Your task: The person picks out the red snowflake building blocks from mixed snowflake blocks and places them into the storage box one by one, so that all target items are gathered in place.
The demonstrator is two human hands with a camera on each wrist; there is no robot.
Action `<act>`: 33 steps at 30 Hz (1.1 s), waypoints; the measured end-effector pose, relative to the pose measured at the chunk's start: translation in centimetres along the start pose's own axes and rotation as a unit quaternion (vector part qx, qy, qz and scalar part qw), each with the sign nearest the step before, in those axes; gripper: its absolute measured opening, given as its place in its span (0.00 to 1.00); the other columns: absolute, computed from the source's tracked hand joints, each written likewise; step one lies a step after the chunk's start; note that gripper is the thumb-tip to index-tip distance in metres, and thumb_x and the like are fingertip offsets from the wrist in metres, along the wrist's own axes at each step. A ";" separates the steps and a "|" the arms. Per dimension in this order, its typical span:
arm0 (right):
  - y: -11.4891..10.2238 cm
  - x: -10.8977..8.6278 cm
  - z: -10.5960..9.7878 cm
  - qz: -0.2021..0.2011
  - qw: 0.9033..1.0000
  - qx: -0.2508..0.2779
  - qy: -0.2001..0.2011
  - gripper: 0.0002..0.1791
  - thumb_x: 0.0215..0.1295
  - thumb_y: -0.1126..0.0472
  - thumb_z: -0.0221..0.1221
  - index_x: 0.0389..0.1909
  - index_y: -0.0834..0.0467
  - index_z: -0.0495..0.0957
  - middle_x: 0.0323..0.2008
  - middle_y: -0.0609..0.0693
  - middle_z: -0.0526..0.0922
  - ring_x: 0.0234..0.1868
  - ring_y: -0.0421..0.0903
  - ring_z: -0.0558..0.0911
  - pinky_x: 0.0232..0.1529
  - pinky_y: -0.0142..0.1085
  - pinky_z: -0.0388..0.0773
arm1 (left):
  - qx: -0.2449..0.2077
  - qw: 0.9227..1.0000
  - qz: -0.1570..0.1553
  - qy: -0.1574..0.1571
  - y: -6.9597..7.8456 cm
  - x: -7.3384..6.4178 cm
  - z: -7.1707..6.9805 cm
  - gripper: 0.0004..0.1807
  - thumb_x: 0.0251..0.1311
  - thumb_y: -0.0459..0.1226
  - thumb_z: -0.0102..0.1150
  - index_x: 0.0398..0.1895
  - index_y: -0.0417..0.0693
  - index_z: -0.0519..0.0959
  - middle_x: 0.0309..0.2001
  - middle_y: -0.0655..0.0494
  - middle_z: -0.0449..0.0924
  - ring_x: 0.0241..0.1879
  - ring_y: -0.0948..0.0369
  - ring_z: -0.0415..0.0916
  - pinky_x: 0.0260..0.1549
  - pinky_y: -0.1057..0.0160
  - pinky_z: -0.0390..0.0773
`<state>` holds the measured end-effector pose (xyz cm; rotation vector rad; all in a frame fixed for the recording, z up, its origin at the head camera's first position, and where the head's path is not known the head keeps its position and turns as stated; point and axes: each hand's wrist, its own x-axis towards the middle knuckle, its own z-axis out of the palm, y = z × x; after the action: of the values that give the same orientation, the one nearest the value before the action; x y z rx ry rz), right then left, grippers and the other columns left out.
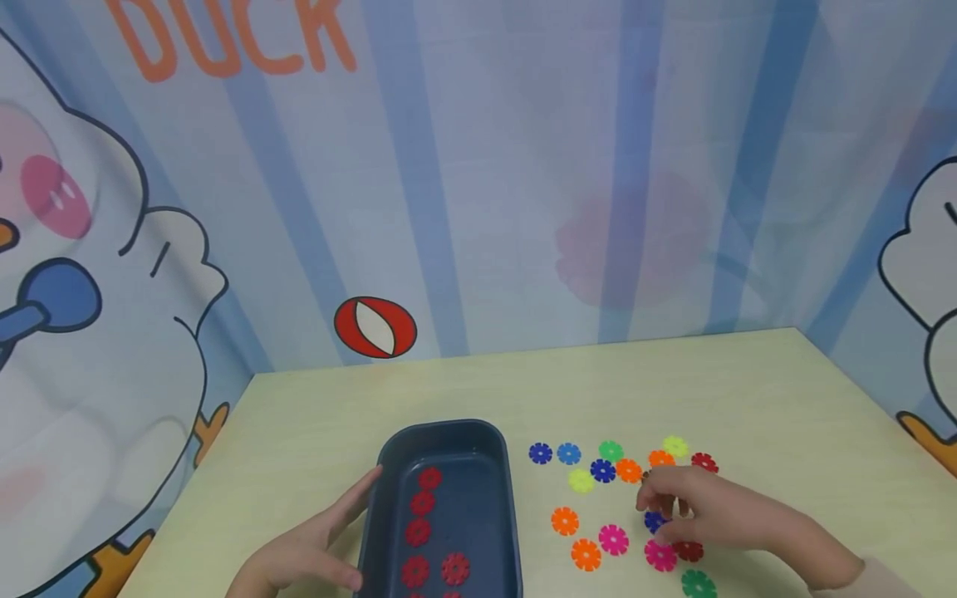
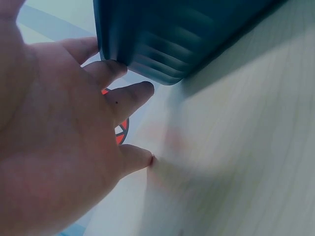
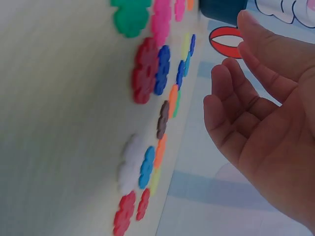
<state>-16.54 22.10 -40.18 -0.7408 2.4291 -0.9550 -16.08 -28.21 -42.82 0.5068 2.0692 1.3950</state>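
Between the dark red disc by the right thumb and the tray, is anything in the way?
Yes: in the head view, two pink discs and an orange disc lie flat between the dark red disc and the tray, whose raised right wall also stands in the way.

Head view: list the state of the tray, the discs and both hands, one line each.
Tray: open side up, on the table
Tray discs: red, lying flat
Loose discs: mixed colours, scattered flat
Left hand: fingers extended, touching the tray's side
Right hand: fingers bent above loose discs, no grip seen
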 end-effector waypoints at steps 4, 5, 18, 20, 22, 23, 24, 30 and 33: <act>1.2 -0.7 0.2 0.033 0.999 0.014 0.000 0.14 0.55 0.59 0.69 0.41 0.54 0.78 0.34 0.46 0.78 0.34 0.42 0.74 0.32 0.30 0.76 | 0.005 1.000 0.007 0.000 0.0 0.0 0.0 0.59 0.51 0.48 0.70 0.78 0.60 0.38 0.77 0.43 0.34 0.73 0.37 0.33 0.62 0.27 0.40; 1.4 -0.8 0.2 0.040 0.999 0.018 0.001 0.14 0.55 0.59 0.69 0.41 0.55 0.78 0.34 0.47 0.78 0.34 0.43 0.74 0.32 0.30 0.76 | 0.007 1.000 0.008 0.001 0.1 -0.1 0.0 0.59 0.51 0.48 0.70 0.78 0.59 0.38 0.77 0.43 0.34 0.73 0.37 0.33 0.62 0.26 0.40; 3.0 -1.6 0.2 0.084 0.996 0.005 0.024 0.20 0.49 0.52 0.72 0.40 0.55 0.78 0.30 0.48 0.75 0.34 0.46 0.72 0.31 0.30 0.73 | 0.008 1.000 0.001 0.003 0.0 0.0 0.1 0.60 0.51 0.48 0.71 0.78 0.59 0.38 0.77 0.44 0.33 0.74 0.37 0.33 0.62 0.27 0.39; 3.2 -1.6 0.2 0.087 0.996 -0.002 0.025 0.19 0.48 0.52 0.73 0.39 0.54 0.78 0.29 0.48 0.75 0.33 0.46 0.72 0.31 0.30 0.73 | 0.006 1.000 0.003 0.002 0.0 0.0 0.1 0.60 0.51 0.48 0.71 0.78 0.59 0.38 0.77 0.45 0.33 0.74 0.38 0.33 0.62 0.27 0.39; 3.4 -1.5 0.2 0.090 0.996 -0.011 0.026 0.19 0.48 0.52 0.73 0.38 0.53 0.78 0.28 0.48 0.75 0.33 0.46 0.72 0.30 0.30 0.72 | 0.005 1.000 0.003 0.002 0.1 0.0 0.1 0.59 0.51 0.48 0.70 0.78 0.60 0.38 0.77 0.44 0.33 0.74 0.38 0.32 0.62 0.27 0.39; 3.5 -1.4 0.2 0.089 0.996 -0.015 0.026 0.18 0.48 0.52 0.73 0.38 0.53 0.78 0.28 0.48 0.75 0.33 0.45 0.72 0.30 0.30 0.72 | 0.003 1.000 0.003 0.003 0.1 0.0 0.1 0.59 0.51 0.48 0.70 0.78 0.60 0.38 0.77 0.44 0.33 0.74 0.37 0.32 0.62 0.26 0.39; 3.6 -1.4 0.2 0.088 0.996 -0.018 0.025 0.18 0.48 0.52 0.73 0.37 0.53 0.78 0.28 0.48 0.74 0.32 0.45 0.72 0.30 0.30 0.71 | 0.002 1.000 0.003 0.004 0.1 0.0 0.1 0.59 0.51 0.48 0.70 0.78 0.60 0.38 0.77 0.44 0.33 0.74 0.37 0.32 0.62 0.26 0.39; 4.0 -1.2 0.4 0.087 0.996 -0.021 0.021 0.17 0.48 0.52 0.73 0.36 0.53 0.79 0.27 0.47 0.74 0.31 0.44 0.72 0.30 0.30 0.70 | -0.007 1.000 -0.004 0.001 0.0 0.0 0.1 0.59 0.51 0.47 0.70 0.78 0.61 0.39 0.77 0.45 0.33 0.74 0.38 0.31 0.62 0.27 0.38; 4.0 -1.1 0.5 0.088 0.995 -0.027 0.022 0.16 0.48 0.54 0.73 0.35 0.53 0.79 0.26 0.47 0.74 0.30 0.43 0.71 0.30 0.30 0.70 | -0.008 1.000 -0.004 -0.002 -0.1 0.1 0.0 0.59 0.51 0.46 0.70 0.78 0.61 0.38 0.77 0.45 0.32 0.74 0.38 0.31 0.63 0.27 0.37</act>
<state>-16.73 25.00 -43.17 -0.5174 2.5180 -0.8480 -16.10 -28.17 -42.92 0.4927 2.0535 1.4030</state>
